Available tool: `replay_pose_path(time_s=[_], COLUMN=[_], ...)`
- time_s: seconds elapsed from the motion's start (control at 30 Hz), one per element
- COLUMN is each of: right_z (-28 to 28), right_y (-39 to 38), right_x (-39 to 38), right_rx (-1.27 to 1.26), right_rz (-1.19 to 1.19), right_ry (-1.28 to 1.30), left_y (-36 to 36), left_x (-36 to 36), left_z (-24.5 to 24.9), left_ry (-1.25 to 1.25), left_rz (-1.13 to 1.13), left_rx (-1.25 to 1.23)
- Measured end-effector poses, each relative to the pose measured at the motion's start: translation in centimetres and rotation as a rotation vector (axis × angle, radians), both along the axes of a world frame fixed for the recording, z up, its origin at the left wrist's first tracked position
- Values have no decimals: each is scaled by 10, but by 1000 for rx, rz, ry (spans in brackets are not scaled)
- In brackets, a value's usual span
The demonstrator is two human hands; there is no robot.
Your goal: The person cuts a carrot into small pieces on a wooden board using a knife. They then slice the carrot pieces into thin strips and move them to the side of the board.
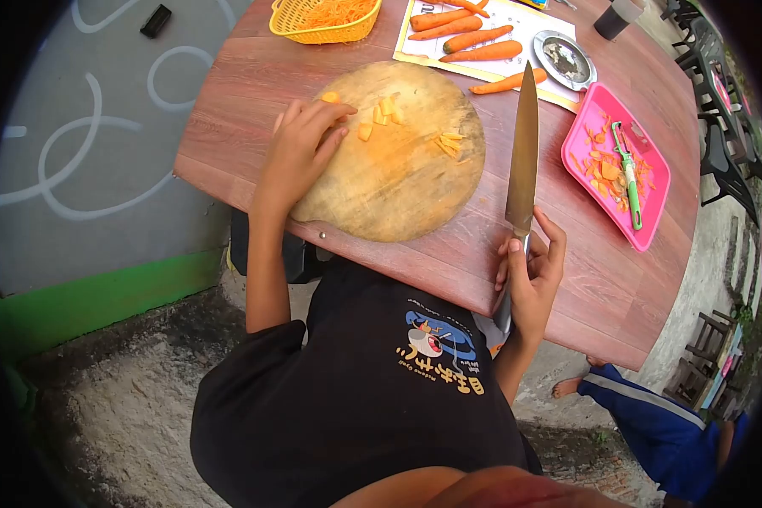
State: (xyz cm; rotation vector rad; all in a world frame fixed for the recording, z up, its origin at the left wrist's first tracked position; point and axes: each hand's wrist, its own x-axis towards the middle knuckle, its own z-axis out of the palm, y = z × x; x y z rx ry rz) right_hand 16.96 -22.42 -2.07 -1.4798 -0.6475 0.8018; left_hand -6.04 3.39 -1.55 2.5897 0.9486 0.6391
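Observation:
A round wooden cutting board [406,199] lies near the table edge in front of me. My left hand [305,144] rests on its left side, fingers stretched out and apart, with an orange carrot piece [330,97] just past the fingertips. Several carrot chunks [383,112] sit to the right of those fingers, and thin carrot sticks [449,144] lie near the board's right side. Gripped by its handle in my right hand [533,275] is a large kitchen knife [523,152], its blade pointing away from me, right of the board.
A yellow basket [326,34] of shredded carrot stands at the far left. Whole carrots [483,52] lie on a printed sheet beside a metal ashtray [565,59]. On the right, a pink tray [574,152] holds peelings and a green peeler [631,178]. Another person's leg [643,406] shows at lower right.

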Motion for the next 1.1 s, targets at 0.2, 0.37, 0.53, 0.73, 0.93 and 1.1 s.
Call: replay_pose_path(time_s=[0.2,0.37,0.53,0.73,0.93,1.1], right_z=[0,0,-1,-1,-3,-3], right_y=[2,3,4,3,3,0], right_x=[1,1,2,3,4,6], right_rx=[-10,-8,-16,-21,-34,-36], right_rz=[3,5,15,17,12,41], right_ry=[-3,8,21,23,14,-21], left_y=[-7,2,5,4,12,13], left_x=[24,19,31,52,45,42], left_z=[11,10,12,8,10,17], left_ry=[-91,21,-44,1,12,-36], left_rz=[-53,67,32,-64,-24,24], left_rx=[45,86,66,108,50,77])
